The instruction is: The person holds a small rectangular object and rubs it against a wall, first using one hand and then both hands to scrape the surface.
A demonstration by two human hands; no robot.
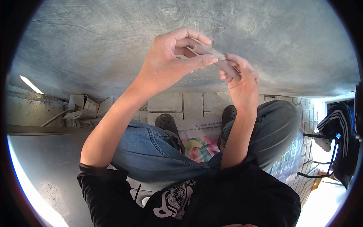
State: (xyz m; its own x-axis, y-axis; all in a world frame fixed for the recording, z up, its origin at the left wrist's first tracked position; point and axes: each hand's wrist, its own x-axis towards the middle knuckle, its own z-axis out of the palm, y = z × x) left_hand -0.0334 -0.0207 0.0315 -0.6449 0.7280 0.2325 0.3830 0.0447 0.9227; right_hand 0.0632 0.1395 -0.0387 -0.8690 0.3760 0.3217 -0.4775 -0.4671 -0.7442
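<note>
Both of my hands are raised in front of a broad grey, streaked surface (113, 49). Between them is a slim grey-brown bar (223, 65), slanting down to the right; its exact kind cannot be made out. My left hand (174, 56) pinches the bar's upper-left part, thumb below and fingers above. The fingers of my right hand (242, 77) are curled round its lower-right end, with the palm partly turned to the camera. My fingers hide parts of the bar.
Below my hands are pale floor blocks (164, 103) and a printed banner (196, 130) between my dark clogs. A crumpled carton (81, 108) lies at left, near a flat grey panel (49, 162). A black metal frame (321, 174) and dark white-striped fabric (340, 128) are at right.
</note>
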